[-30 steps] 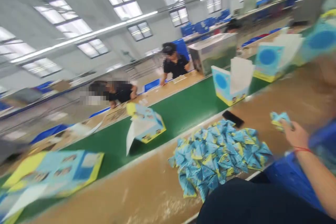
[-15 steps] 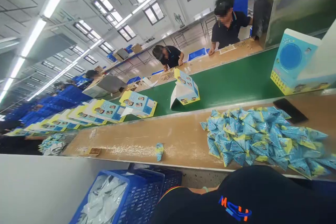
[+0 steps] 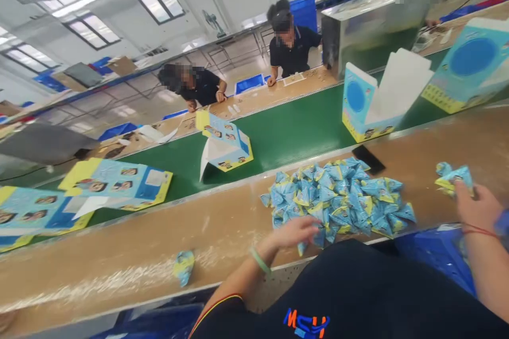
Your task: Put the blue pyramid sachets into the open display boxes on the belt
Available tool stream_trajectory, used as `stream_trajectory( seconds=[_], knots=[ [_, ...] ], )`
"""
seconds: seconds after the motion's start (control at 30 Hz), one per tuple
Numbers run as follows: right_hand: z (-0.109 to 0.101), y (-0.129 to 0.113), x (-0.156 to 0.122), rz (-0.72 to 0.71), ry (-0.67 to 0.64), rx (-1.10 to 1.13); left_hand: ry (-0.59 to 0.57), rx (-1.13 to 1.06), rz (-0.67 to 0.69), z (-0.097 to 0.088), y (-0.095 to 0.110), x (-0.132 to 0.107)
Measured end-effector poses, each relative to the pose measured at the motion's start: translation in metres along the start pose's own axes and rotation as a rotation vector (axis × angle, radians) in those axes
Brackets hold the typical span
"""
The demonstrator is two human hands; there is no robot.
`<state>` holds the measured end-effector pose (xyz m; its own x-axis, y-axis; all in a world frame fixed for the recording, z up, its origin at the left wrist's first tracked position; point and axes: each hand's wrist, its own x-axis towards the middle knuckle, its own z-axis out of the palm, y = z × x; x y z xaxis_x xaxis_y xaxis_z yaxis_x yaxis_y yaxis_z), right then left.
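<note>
A heap of blue-and-yellow pyramid-shaped packets [image 3: 334, 198] lies on the brown tabletop in front of me. My left hand [image 3: 296, 231] is at the heap's near left edge, its fingers stretched over the closest packets and gripping none. Out to the right, my right hand [image 3: 477, 202] has thumb and fingers closed on a blue-and-yellow packet [image 3: 458, 177]; part of that packet is hidden by the fingers. Another small packet [image 3: 443, 168] shows just behind it. One single packet [image 3: 184, 267] lies apart on the left of the table.
A green conveyor belt [image 3: 286, 135] runs beyond the table, carrying open printed cartons [image 3: 368, 111]. A black phone [image 3: 368, 159] lies behind the heap. Blue crates [image 3: 433, 254] stand below the table edge. Co-workers [image 3: 292, 45] sit across the belt.
My view has swung to the right, so the heap and cartons appear further left. Both my hands have come into view, the left at the heap and the right holding a packet.
</note>
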<state>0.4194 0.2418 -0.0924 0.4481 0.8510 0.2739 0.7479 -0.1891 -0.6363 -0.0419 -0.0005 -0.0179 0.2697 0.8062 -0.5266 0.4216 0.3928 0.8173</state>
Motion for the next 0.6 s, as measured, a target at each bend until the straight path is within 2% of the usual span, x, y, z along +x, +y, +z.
stream_trajectory(
  seconds=[0.03, 0.1, 0.2, 0.27, 0.33, 0.4, 0.47, 0.53, 0.6],
  knots=[
    [-0.001, -0.003, -0.002, 0.020, -0.013, 0.030, 0.041, 0.065, 0.071, -0.017, 0.013, 0.019],
    [-0.006, -0.010, -0.010, 0.015, -0.048, 0.062, 0.237, 0.241, 0.246, -0.055, 0.049, 0.067],
    [-0.011, -0.022, -0.021, 0.016, -0.097, 0.101, 0.505, 0.442, 0.295, -0.105, 0.119, 0.148],
    [-0.010, -0.025, -0.025, 0.012, -0.109, 0.132, 0.611, 0.565, 0.334, -0.127, 0.168, 0.195],
    [-0.008, -0.026, -0.028, 0.003, -0.111, 0.156, 0.691, 0.707, 0.378, -0.141, 0.212, 0.233],
    [-0.004, -0.024, -0.031, -0.005, -0.117, 0.167, 0.730, 0.862, 0.395, -0.152, 0.248, 0.260],
    [-0.001, -0.023, -0.033, -0.015, -0.119, 0.176, 0.702, 1.019, 0.372, -0.160, 0.274, 0.278],
    [0.001, -0.021, -0.037, -0.022, -0.111, 0.191, 0.641, 1.156, 0.341, -0.165, 0.290, 0.288],
    [0.003, -0.019, -0.039, -0.028, -0.095, 0.198, 0.603, 1.240, 0.327, -0.166, 0.293, 0.290]
  ],
)
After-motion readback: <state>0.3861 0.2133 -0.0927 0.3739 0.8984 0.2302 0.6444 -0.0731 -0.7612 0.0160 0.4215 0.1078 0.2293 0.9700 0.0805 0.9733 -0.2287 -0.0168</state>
